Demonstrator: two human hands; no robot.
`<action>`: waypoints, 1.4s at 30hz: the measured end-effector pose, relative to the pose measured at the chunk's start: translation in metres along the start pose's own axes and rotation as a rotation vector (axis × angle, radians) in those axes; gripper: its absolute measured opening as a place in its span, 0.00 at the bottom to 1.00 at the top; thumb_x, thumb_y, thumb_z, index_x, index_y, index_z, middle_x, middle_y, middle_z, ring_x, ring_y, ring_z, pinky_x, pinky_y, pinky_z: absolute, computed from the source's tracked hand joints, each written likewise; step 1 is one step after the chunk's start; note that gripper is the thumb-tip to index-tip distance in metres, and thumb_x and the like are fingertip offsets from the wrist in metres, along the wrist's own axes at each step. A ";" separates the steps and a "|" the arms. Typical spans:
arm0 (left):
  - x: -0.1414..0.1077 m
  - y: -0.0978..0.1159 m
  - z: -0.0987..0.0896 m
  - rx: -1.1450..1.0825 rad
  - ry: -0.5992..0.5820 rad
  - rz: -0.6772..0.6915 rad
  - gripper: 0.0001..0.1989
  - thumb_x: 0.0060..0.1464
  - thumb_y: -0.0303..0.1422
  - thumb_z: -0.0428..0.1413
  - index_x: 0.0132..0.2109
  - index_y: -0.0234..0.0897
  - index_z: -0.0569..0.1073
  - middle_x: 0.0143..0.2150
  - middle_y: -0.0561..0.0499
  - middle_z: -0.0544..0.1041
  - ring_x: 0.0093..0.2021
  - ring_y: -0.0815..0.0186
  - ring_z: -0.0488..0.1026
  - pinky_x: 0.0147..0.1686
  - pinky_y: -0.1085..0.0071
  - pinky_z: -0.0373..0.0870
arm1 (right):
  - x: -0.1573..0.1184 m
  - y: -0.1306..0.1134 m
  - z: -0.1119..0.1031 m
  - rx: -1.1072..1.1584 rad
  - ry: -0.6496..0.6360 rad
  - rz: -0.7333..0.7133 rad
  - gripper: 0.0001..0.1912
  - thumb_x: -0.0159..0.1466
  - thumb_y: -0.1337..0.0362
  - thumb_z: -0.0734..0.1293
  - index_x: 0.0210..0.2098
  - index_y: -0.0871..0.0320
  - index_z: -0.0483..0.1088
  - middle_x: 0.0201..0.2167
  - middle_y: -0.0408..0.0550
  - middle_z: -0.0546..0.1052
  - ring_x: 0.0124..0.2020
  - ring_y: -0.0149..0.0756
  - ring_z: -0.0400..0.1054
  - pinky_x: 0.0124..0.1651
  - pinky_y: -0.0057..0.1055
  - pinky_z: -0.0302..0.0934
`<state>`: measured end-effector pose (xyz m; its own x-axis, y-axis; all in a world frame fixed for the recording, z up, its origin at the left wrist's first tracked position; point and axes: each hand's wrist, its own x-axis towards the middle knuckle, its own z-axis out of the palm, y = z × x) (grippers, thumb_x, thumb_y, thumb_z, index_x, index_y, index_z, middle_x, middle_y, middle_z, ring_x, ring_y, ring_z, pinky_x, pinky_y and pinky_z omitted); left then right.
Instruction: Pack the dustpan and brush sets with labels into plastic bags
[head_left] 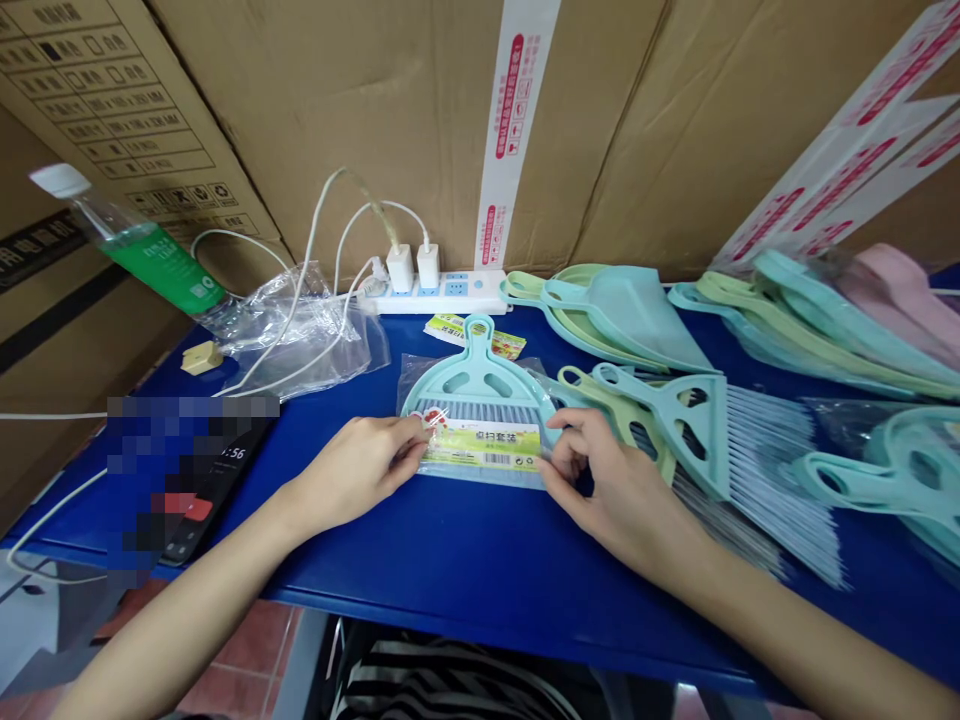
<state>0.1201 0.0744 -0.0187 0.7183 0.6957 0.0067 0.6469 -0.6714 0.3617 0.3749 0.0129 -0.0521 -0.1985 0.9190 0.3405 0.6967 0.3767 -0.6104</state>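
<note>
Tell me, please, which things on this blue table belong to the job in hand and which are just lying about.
Job: left hand, right hand, bagged mint dustpan-and-brush set, loose dustpans and brushes.
Lying about: power strip, water bottle, crumpled plastic bag.

Head-worn view, angled down — close over left hand (352, 472), right hand (613, 490)

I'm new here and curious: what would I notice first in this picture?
Your eye would probably land first on the left hand and right hand in the middle of the blue table, both gripping a mint-green dustpan and brush set in a clear bag. To their right lie more pastel dustpans and brushes. Behind, a white power strip sits against big cardboard boxes.
</note>
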 end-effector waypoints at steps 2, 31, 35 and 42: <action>0.000 0.001 0.000 -0.001 0.004 0.011 0.11 0.63 0.30 0.45 0.33 0.37 0.67 0.25 0.56 0.70 0.22 0.70 0.67 0.25 0.74 0.58 | 0.000 -0.001 -0.001 0.017 -0.006 0.012 0.09 0.63 0.67 0.57 0.42 0.53 0.53 0.19 0.33 0.61 0.17 0.30 0.61 0.24 0.27 0.57; -0.001 0.010 0.003 0.260 0.076 -0.299 0.08 0.51 0.25 0.51 0.37 0.41 0.60 0.22 0.62 0.68 0.20 0.68 0.69 0.21 0.74 0.54 | 0.000 0.002 0.006 -0.087 0.043 -0.071 0.12 0.60 0.71 0.57 0.42 0.53 0.51 0.18 0.30 0.57 0.15 0.27 0.58 0.22 0.23 0.54; -0.002 0.009 0.005 0.333 0.146 -0.167 0.08 0.51 0.22 0.50 0.33 0.40 0.62 0.25 0.58 0.69 0.23 0.68 0.68 0.22 0.73 0.56 | 0.000 0.001 0.006 -0.084 0.071 -0.075 0.12 0.60 0.71 0.57 0.42 0.54 0.51 0.18 0.29 0.55 0.14 0.26 0.57 0.21 0.22 0.51; -0.001 0.009 0.004 0.345 0.134 0.213 0.16 0.56 0.17 0.45 0.43 0.37 0.72 0.40 0.49 0.76 0.37 0.63 0.69 0.35 0.67 0.63 | 0.000 0.001 0.006 -0.095 0.047 -0.013 0.09 0.62 0.69 0.56 0.42 0.55 0.52 0.19 0.29 0.51 0.12 0.27 0.53 0.18 0.22 0.47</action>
<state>0.1267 0.0667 -0.0193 0.8202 0.5441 0.1766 0.5518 -0.8339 0.0065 0.3715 0.0142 -0.0569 -0.1773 0.9066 0.3828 0.7568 0.3743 -0.5359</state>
